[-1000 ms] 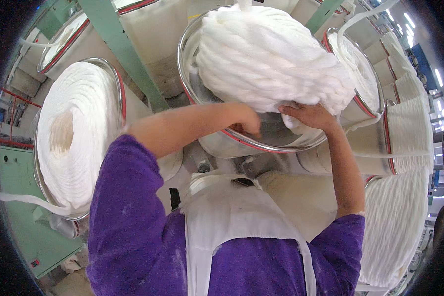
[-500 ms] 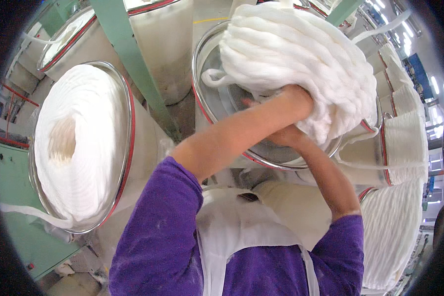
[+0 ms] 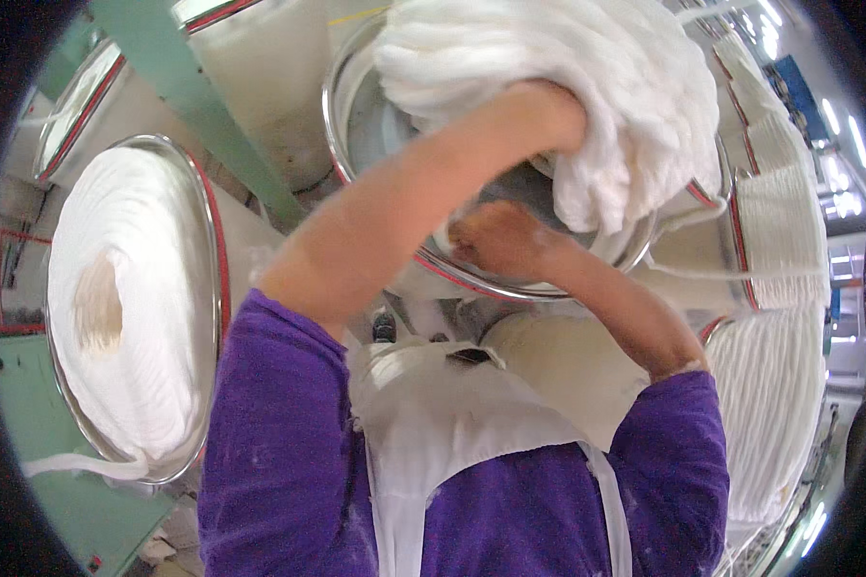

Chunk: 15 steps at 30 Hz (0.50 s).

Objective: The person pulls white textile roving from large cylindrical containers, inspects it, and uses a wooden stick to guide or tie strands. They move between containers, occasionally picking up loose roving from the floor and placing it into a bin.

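A thick bundle of white sliver coils [image 3: 635,96] slumps over the far right side of a round metal-rimmed can [image 3: 332,125]. My left hand [image 3: 560,108] is pushed into these coils from the front, wrist bent, its fingers hidden by the fibre. Lower and nearer, my right hand [image 3: 500,238] is over the near inside of the can, just within the rim. Its fingers are curled in, and a pale strip shows beside them; whether they grip it is unclear. Between the bundle and my right hand the grey inside of the can shows.
At left stands another can of coiled white sliver [image 3: 164,288] with a hollow centre. A green post [image 3: 197,106] slants between the cans. Several full cans [image 3: 760,413] line the right side, with loose strands trailing toward them. A green cabinet [image 3: 29,413] is at lower left.
My right hand has drawn out from under the coils toward the can's near rim, moving left. My left hand stays in the bundle. The whole view has shifted, with the cans now farther left.
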Each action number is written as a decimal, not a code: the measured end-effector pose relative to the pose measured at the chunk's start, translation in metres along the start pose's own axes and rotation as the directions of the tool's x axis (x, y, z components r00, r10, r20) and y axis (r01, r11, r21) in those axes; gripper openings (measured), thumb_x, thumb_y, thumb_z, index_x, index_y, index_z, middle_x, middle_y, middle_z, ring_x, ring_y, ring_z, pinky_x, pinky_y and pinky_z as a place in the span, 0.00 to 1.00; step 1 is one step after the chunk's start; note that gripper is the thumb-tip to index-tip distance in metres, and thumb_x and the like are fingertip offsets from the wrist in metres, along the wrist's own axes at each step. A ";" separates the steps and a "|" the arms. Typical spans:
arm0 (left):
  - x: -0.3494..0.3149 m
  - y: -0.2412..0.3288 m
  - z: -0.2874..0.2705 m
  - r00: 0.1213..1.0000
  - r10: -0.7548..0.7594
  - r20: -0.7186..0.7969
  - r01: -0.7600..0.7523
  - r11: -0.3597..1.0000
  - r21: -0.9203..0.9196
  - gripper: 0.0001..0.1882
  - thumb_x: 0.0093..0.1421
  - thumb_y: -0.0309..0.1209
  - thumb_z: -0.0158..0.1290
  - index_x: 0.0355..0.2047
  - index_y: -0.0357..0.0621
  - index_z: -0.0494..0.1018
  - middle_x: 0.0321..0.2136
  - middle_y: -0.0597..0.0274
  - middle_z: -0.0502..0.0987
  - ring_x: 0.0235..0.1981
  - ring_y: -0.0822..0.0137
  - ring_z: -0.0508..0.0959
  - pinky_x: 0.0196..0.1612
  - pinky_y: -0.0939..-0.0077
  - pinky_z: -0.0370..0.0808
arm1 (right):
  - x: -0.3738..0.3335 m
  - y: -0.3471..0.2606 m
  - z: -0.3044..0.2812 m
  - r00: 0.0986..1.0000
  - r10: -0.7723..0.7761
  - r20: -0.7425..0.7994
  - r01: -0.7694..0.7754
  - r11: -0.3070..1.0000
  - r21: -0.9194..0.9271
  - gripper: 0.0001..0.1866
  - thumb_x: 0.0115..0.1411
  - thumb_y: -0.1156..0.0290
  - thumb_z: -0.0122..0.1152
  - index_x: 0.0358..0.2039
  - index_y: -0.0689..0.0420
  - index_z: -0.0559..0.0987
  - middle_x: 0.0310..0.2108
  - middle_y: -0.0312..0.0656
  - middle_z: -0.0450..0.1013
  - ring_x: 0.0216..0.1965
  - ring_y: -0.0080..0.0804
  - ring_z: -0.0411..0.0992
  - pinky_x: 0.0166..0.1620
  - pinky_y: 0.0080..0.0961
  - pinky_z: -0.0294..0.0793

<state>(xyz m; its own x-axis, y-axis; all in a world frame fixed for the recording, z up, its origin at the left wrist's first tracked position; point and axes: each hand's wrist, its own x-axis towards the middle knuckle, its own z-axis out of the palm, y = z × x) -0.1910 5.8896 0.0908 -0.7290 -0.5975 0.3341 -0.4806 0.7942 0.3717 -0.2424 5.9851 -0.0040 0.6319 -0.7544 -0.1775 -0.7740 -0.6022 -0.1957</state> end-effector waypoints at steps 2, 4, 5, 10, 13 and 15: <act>0.007 -0.001 -0.007 0.998 -0.023 0.062 0.018 0.996 0.082 0.23 0.54 0.41 0.49 0.47 0.43 0.72 0.48 0.50 0.71 0.47 0.57 0.73 0.53 0.63 0.66 | -0.056 0.005 -0.025 0.992 0.042 0.116 -0.059 0.987 0.150 0.10 0.55 0.64 0.56 0.31 0.58 0.78 0.27 0.50 0.75 0.31 0.49 0.74 0.36 0.41 0.71; 0.010 0.002 -0.010 0.987 -0.054 0.148 0.029 0.986 0.162 0.21 0.53 0.41 0.50 0.44 0.43 0.74 0.45 0.50 0.74 0.44 0.57 0.75 0.50 0.64 0.68 | -0.091 0.007 -0.040 0.998 0.065 -0.023 -0.055 0.949 0.309 0.12 0.55 0.65 0.59 0.34 0.60 0.78 0.26 0.50 0.74 0.29 0.47 0.74 0.33 0.38 0.70; 0.012 0.004 -0.011 0.980 -0.066 0.190 0.028 0.980 0.196 0.21 0.52 0.42 0.51 0.42 0.43 0.75 0.43 0.50 0.75 0.43 0.57 0.76 0.48 0.64 0.69 | -0.106 0.007 -0.044 0.988 0.144 -0.058 -0.115 0.930 0.350 0.12 0.55 0.66 0.59 0.34 0.61 0.78 0.27 0.50 0.74 0.29 0.47 0.74 0.33 0.38 0.70; 0.015 0.009 -0.021 0.840 -0.146 0.522 0.160 0.987 0.017 0.17 0.49 0.44 0.53 0.27 0.43 0.78 0.25 0.57 0.76 0.25 0.63 0.75 0.31 0.69 0.71 | -0.134 0.002 -0.045 0.963 0.242 -0.118 -0.170 0.886 0.432 0.11 0.55 0.68 0.60 0.34 0.63 0.78 0.29 0.48 0.74 0.30 0.46 0.73 0.33 0.35 0.70; 0.012 0.005 -0.026 0.717 -0.112 0.688 0.255 0.961 -0.109 0.20 0.50 0.49 0.55 0.17 0.45 0.73 0.12 0.71 0.67 0.12 0.74 0.63 0.17 0.77 0.61 | -0.151 -0.008 -0.057 0.951 0.146 -0.273 -0.039 0.931 0.362 0.11 0.53 0.69 0.60 0.35 0.61 0.78 0.28 0.47 0.73 0.31 0.47 0.72 0.33 0.36 0.70; 0.007 0.001 -0.028 0.626 -0.054 0.778 0.258 0.956 -0.141 0.21 0.53 0.50 0.55 0.18 0.45 0.74 0.12 0.71 0.67 0.13 0.75 0.64 0.17 0.78 0.62 | -0.171 -0.022 -0.069 0.945 0.174 -0.276 -0.075 0.939 0.335 0.11 0.52 0.66 0.61 0.33 0.58 0.78 0.29 0.45 0.73 0.31 0.45 0.72 0.34 0.37 0.70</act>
<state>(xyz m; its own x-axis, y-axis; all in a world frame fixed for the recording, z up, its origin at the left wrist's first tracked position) -0.1825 5.8831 0.1179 -0.8095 -0.3313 -0.4847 -0.5787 0.5889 0.5641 -0.3359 6.1092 0.0976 0.4514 -0.8900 0.0644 -0.7610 -0.4216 -0.4932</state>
